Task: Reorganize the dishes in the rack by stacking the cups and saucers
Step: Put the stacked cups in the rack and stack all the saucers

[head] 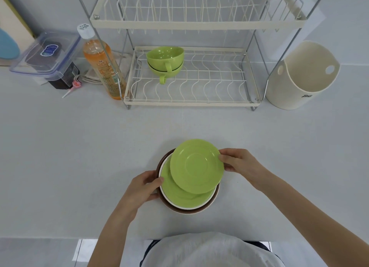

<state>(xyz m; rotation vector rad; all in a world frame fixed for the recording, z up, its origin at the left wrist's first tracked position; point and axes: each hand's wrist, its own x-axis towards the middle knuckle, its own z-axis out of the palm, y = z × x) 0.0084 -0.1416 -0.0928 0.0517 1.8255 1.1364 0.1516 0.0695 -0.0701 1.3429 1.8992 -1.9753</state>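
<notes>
Right hand (238,164): the right rim of the upper green saucer (196,166) is pinched between thumb and fingers, and the saucer is held tilted above and slightly far-right of a lower green saucer (175,192), which it overlaps. Left hand (145,186): the left edge of the plate stack is gripped, with the thumb laid on the rim of the lower saucer and the fingers curled under the stack's side. Beneath the lower green saucer a white plate (169,201) is seen, and under that a brown plate (177,209); whether the stack is resting on the pale countertop (69,157) or is lifted just clear of it cannot be told. At the far side of the countertop a two-tier wire dish rack (191,104) is placed. On the left of its lower tier two green cups (165,62) are nested one inside the other, both handles turned toward the near side. To the left of the rack, touching its frame, an orange bottle (101,67) with a white cap is shown, and further left a clear lidded container (47,55). To the right of the rack a cream utensil holder (299,77) is attached.
</notes>
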